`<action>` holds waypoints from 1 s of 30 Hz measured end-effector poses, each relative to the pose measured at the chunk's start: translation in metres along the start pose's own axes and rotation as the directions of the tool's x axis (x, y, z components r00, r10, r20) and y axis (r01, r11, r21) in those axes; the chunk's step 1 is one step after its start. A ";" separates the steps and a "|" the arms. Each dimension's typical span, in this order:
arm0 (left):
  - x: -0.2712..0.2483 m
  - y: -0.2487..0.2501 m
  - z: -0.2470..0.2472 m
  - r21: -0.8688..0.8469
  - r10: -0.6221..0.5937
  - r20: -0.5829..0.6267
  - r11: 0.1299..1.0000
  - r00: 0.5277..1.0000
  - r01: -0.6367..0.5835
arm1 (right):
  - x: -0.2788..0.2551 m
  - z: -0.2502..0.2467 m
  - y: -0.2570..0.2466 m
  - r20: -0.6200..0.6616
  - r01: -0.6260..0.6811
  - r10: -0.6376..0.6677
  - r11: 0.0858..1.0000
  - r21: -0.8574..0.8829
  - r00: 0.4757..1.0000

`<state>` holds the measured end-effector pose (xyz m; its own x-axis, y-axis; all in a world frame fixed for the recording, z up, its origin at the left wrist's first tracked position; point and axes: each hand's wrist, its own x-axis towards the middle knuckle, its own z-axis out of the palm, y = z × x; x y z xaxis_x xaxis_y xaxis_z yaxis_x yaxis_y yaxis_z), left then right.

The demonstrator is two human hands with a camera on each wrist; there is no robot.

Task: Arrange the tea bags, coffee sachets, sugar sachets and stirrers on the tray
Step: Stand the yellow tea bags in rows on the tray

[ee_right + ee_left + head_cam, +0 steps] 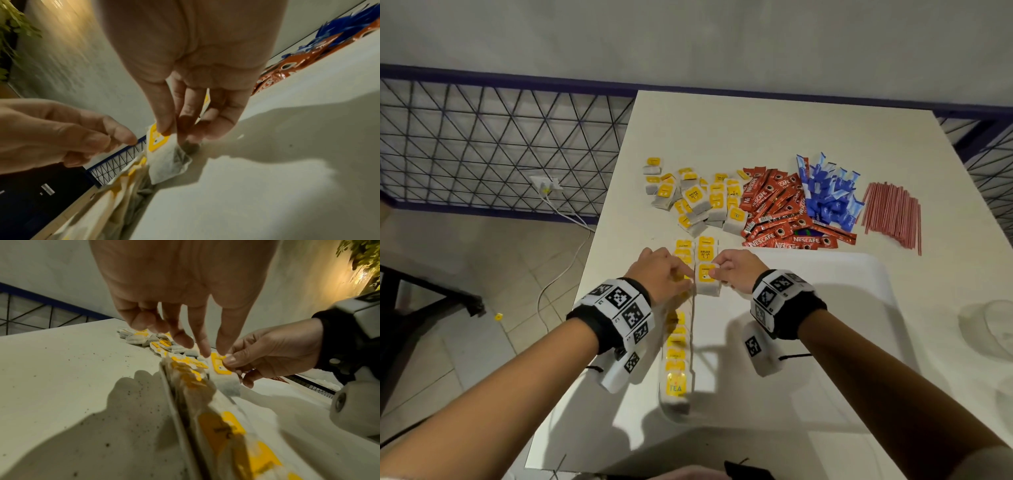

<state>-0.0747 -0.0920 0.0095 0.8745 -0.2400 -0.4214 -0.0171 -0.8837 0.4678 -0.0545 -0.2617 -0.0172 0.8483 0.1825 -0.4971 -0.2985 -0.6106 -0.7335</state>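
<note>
Heaps of supplies fill the upper middle of the head view on the white table [756, 116]: loose tea bags [695, 198] at the left, red coffee sachets [780, 209] beside them, blue sugar sachets [828, 195] next, and a bundle of red stirrers [893, 212] furthest right. Below them lies the white tray [825, 274], with a row of tea bags [677, 356] running along its left edge toward the bottom of the frame and a second short row begun just right of it near the top. A wire-mesh fence [482, 144] and a wall socket [546, 185] occupy the upper left. At centre, the right hand [736, 269] pinches a single tea bag [707, 279] by its yellow tag between thumb and fingertips, the pouch hanging down onto the tray beside the left row. The left hand [661, 274] sits just left of that bag, fingers extended downward toward its tag and the row beneath, gripping nothing visible.
</note>
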 end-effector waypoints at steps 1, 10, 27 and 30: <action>0.002 -0.001 -0.002 -0.023 -0.006 -0.013 1.000 1.000 0.006 | 0.003 0.002 -0.001 0.006 -0.017 0.017 1.000 -0.005 1.000; 0.022 0.006 -0.009 0.088 -0.019 -0.057 0.996 0.998 0.024 | 0.018 -0.003 -0.003 -0.113 -0.046 0.045 0.999 -0.008 0.993; 0.051 0.021 0.004 0.414 0.008 -0.002 0.910 1.000 -0.006 | 0.029 -0.004 -0.002 -0.103 -0.122 0.128 0.991 0.059 0.986; 0.052 0.020 0.000 0.358 0.009 0.004 0.934 1.000 -0.010 | 0.033 -0.011 -0.007 -0.087 -0.136 0.143 0.988 0.076 0.986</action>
<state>-0.0294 -0.1216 -0.0028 0.8724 -0.2497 -0.4203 -0.1980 -0.9665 0.1631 -0.0200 -0.2596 -0.0232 0.8318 0.0259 -0.5545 -0.4438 -0.5691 -0.6923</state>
